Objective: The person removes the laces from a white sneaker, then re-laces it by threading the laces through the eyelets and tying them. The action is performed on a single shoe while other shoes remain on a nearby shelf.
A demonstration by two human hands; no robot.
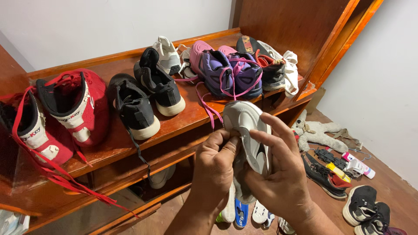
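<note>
A white and grey sneaker (246, 124) is held up in front of me, sole side facing me, toe pointing up. My left hand (214, 167) pinches its left edge with fingers curled. My right hand (281, 174) wraps around its right side from behind, fingers spread across the sole. Both hands hover over the front edge of a wooden shoe shelf (183, 119).
On the shelf stand red high-tops (74, 106), black sneakers (146, 98), a white shoe (167, 54), purple sneakers with pink laces (228, 72) and a dark shoe (272, 65). On the floor lie a stuffed toy (320, 132), more shoes (365, 209) and small bottles (357, 165).
</note>
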